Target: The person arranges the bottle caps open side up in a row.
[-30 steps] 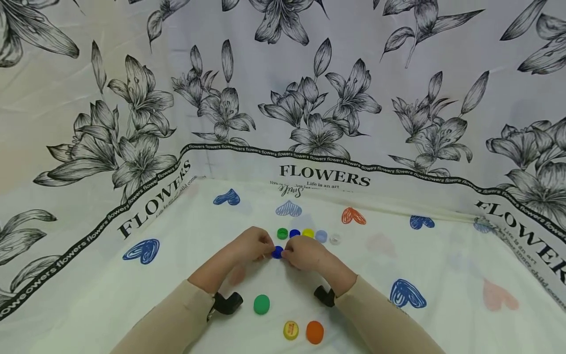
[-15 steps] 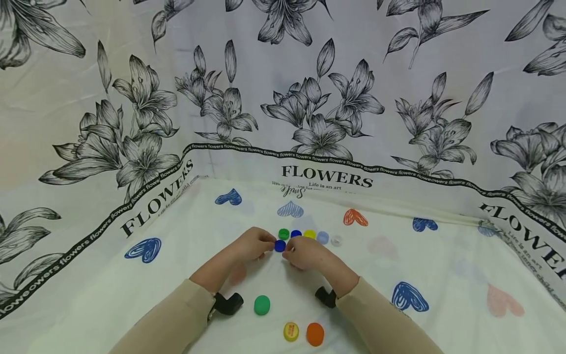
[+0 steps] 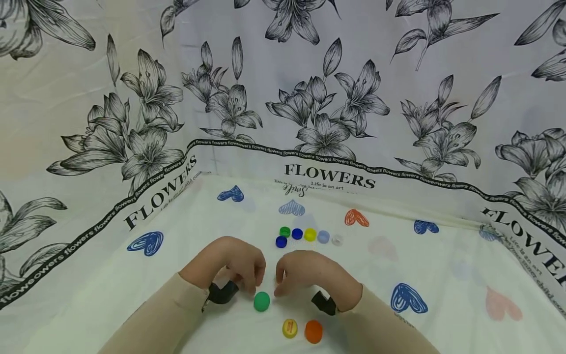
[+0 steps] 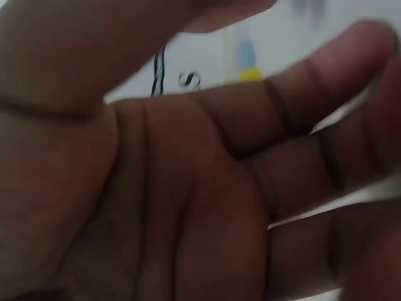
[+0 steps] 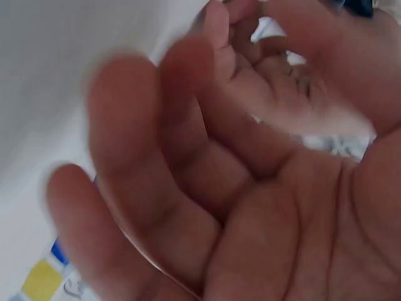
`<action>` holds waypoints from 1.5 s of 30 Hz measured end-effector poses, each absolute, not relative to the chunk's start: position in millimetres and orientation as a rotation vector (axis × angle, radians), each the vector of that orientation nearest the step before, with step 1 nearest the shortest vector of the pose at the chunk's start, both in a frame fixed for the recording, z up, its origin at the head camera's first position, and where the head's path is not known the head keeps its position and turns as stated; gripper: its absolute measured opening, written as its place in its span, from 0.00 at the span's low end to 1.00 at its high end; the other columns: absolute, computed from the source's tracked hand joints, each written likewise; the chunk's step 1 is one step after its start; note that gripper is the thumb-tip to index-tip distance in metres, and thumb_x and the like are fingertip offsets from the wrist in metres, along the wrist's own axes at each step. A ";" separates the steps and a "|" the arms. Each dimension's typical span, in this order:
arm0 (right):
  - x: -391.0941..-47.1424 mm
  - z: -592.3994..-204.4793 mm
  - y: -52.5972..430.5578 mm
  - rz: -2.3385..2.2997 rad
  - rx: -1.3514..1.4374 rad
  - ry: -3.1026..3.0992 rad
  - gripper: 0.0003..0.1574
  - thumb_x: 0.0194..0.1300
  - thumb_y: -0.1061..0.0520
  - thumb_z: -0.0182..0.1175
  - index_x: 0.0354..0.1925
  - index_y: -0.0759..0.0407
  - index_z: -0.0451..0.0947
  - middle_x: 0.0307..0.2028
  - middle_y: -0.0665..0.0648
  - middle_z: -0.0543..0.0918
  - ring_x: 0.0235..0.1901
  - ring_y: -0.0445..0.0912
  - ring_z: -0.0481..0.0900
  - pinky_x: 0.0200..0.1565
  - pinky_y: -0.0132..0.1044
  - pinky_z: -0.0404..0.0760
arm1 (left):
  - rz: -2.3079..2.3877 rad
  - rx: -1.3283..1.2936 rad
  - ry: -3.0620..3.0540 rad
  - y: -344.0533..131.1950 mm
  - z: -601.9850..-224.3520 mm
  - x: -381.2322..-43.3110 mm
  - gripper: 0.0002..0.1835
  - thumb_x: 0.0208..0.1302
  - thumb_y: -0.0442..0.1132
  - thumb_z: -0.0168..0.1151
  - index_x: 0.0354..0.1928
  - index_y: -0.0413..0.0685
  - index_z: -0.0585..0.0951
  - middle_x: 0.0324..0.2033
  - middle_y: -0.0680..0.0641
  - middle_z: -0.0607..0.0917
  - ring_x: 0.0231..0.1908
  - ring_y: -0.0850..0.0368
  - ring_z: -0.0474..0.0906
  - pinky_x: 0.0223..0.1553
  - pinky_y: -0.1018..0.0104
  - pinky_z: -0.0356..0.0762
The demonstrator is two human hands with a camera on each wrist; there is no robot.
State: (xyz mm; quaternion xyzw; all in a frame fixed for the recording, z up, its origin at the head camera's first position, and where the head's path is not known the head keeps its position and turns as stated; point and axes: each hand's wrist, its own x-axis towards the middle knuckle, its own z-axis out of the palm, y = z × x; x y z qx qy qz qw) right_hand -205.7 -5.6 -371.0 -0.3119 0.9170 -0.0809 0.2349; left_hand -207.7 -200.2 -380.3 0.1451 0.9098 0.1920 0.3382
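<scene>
My left hand (image 3: 236,260) hangs just behind and left of a green bottle cap (image 3: 262,301), fingers loosely bent downward and holding nothing. To the cap's right is my right hand (image 3: 311,273), also holding nothing, its thumb and fingers apart. Whether a left fingertip touches the cap I cannot tell. Further back, a dark blue cap (image 3: 281,241) lies in front of a row: a green cap (image 3: 285,231), another dark blue cap (image 3: 297,234), a yellow cap (image 3: 310,235), a light blue cap (image 3: 324,237) and a clear cap (image 3: 337,240). Both wrist views show bent fingers over bare palms.
Nearer the body lie a yellow cap with red print (image 3: 289,328) and an orange cap (image 3: 313,331). The white cloth (image 3: 362,314) is printed with hearts. Behind it hangs a curtain (image 3: 247,162) with black flower drawings. Black straps sit at both wrists.
Both hands have let go of the dark blue cap, which now lies before the back row after being pushed slightly away. They have drawn back toward the nearer green cap.
</scene>
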 end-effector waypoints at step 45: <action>-274.0 -394.0 29.2 -0.518 -0.512 2.503 0.26 0.81 0.45 0.51 0.30 0.57 0.80 0.20 0.54 0.75 0.19 0.45 0.74 0.25 0.36 0.78 | 1.556 -0.099 2.350 -157.9 -416.7 -226.4 0.13 0.69 0.37 0.67 0.52 0.40 0.86 0.34 0.45 0.87 0.29 0.54 0.83 0.36 0.66 0.79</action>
